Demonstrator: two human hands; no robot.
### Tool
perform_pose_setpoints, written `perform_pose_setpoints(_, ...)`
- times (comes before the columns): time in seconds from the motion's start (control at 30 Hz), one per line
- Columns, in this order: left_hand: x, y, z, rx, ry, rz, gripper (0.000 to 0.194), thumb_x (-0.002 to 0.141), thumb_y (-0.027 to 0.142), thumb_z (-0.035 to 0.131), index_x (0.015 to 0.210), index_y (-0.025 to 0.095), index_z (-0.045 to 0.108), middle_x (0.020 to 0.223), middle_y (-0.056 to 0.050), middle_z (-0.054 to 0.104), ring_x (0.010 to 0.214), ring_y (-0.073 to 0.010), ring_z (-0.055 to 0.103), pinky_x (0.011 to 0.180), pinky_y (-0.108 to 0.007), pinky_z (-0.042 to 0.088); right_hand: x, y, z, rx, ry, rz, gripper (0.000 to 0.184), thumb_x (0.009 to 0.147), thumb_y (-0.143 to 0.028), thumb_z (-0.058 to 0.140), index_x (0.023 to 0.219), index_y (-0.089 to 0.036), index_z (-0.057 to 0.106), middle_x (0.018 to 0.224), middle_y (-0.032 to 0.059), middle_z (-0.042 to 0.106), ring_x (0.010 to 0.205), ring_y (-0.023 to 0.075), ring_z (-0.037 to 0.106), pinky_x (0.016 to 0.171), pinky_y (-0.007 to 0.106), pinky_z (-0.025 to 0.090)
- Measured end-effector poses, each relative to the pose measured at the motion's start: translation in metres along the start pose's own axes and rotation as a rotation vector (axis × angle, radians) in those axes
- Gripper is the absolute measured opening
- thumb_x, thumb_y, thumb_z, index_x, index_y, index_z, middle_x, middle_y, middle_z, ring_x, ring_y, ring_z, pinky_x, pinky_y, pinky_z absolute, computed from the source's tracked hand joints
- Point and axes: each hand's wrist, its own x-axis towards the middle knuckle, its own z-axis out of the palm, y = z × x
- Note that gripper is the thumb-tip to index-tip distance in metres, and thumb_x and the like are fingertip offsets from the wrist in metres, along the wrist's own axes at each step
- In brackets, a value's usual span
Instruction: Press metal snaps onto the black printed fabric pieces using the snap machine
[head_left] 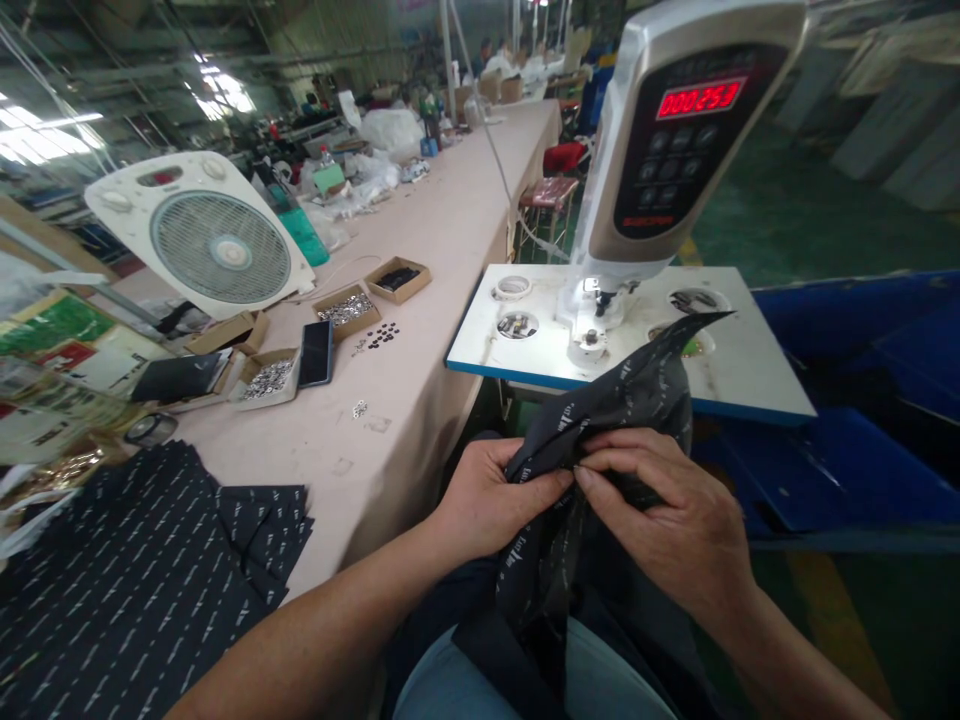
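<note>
A: How is the grip made?

B: The dark printed cloth (622, 400) is held by both hands, low in the middle of the view. By the left hand (484, 495) it is pressed under the thumb; by the right hand (667, 510) it is pinched between thumb and fingertips. Whether anything small is also caught there cannot be told.

A: And how is its length laid?

B: The long axis is slanted. Folds are hung below the hands, and the pointed end is carried up and rightward past the grip. To that end the right hand is placed nearer than the left.

A: What is found around it?

B: At the left, a stack of like cloth (135, 590) is laid out. Ahead, the white board (510, 350) is partly hidden by the pointed end; whether it is touched cannot be judged. Above the board the machine head (637, 130) is mounted, touched by neither hand. On the long table (405, 430) a phone (316, 353) is propped, with a fan (225, 235) stood farther back.
</note>
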Motion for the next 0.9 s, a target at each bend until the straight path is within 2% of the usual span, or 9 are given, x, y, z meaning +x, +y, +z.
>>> perform_pose_setpoints(0.2,0.002,-0.006,0.008,0.077,-0.017,0.043,0.031,0.082,0.036,0.068,0.065,0.014,0.055,0.059,0.005,0.04,0.055,-0.0065,0.034,0.051,-0.021,0.025,0.001,0.007,0.001,0.163,-0.057,0.131,0.014,0.091,-0.031,0.062,0.079,-0.027,0.066,0.092,0.0027,0.074,0.087,0.0223,0.07,0.082,0.034,0.056)
perform_pose_setpoints(0.3,0.009,-0.011,0.011,0.011,-0.079,0.006,0.033,0.082,0.037,0.068,0.065,0.015,0.052,0.059,0.005,0.039,0.054,-0.0064,0.033,0.052,-0.021,0.025,-0.004,0.021,0.002,0.162,0.031,0.177,0.012,0.092,-0.036,0.063,0.098,-0.027,0.068,0.104,0.0038,0.073,0.095,0.0231,0.07,0.088,0.035,0.056)
perform_pose_setpoints(0.37,0.015,-0.015,0.012,-0.053,-0.112,-0.01,0.034,0.081,0.04,0.071,0.067,0.014,0.053,0.062,0.004,0.041,0.057,-0.0066,0.035,0.053,-0.021,0.027,-0.009,0.032,0.002,0.111,0.069,0.165,0.033,0.09,-0.041,0.067,0.119,-0.027,0.066,0.122,0.0074,0.069,0.111,0.027,0.067,0.098,0.04,0.055)
perform_pose_setpoints(0.47,0.024,-0.021,0.012,-0.124,-0.174,-0.055,0.04,0.076,0.047,0.077,0.07,0.014,0.055,0.064,0.004,0.044,0.058,-0.007,0.037,0.054,-0.021,0.029,-0.017,0.043,0.0,0.092,-0.091,0.153,0.046,0.087,-0.046,0.07,0.127,-0.026,0.066,0.131,0.0097,0.069,0.119,0.031,0.065,0.103,0.044,0.054)
perform_pose_setpoints(0.57,0.03,-0.028,0.013,-0.135,-0.253,-0.112,0.045,0.072,0.053,0.079,0.07,0.013,0.058,0.063,0.003,0.046,0.057,-0.0071,0.037,0.053,-0.021,0.028,-0.024,0.043,-0.001,0.182,-0.361,0.23,0.03,0.091,-0.047,0.065,0.112,-0.027,0.074,0.111,0.0049,0.078,0.1,0.0273,0.073,0.088,0.036,0.06)
perform_pose_setpoints(0.67,0.035,-0.032,0.013,-0.091,-0.272,-0.119,0.043,0.074,0.053,0.077,0.073,0.012,0.062,0.064,0.003,0.048,0.058,-0.008,0.039,0.055,-0.022,0.029,-0.029,0.046,-0.004,0.244,-0.471,0.295,0.026,0.094,-0.048,0.059,0.099,-0.028,0.076,0.097,-0.0001,0.079,0.089,0.0241,0.075,0.079,0.032,0.06)
perform_pose_setpoints(0.73,0.038,-0.033,0.01,0.027,-0.231,-0.068,0.037,0.079,0.049,0.073,0.082,0.013,0.068,0.07,0.001,0.055,0.064,-0.0108,0.046,0.06,-0.023,0.035,-0.028,0.057,-0.012,0.219,-0.455,0.328,0.027,0.093,-0.051,0.059,0.093,-0.029,0.076,0.093,-0.0016,0.079,0.088,0.0245,0.075,0.079,0.032,0.059)
perform_pose_setpoints(0.8,0.041,-0.031,0.005,0.232,-0.146,0.04,0.032,0.082,0.043,0.071,0.099,0.016,0.073,0.086,-0.002,0.065,0.081,-0.0165,0.056,0.074,-0.026,0.042,-0.022,0.079,-0.03,0.156,-0.394,0.398,0.028,0.089,-0.055,0.062,0.09,-0.031,0.077,0.092,-0.001,0.08,0.088,0.0272,0.075,0.078,0.034,0.06)
perform_pose_setpoints(0.9,0.046,-0.033,-0.007,0.453,-0.034,0.158,0.04,0.083,0.038,0.069,0.119,0.021,0.071,0.113,-0.006,0.068,0.104,-0.0221,0.058,0.093,-0.03,0.043,-0.004,0.122,-0.076,0.025,-0.164,0.594,0.03,0.074,-0.058,0.073,0.082,-0.03,0.08,0.084,0.0048,0.081,0.077,0.0341,0.076,0.067,0.041,0.06)
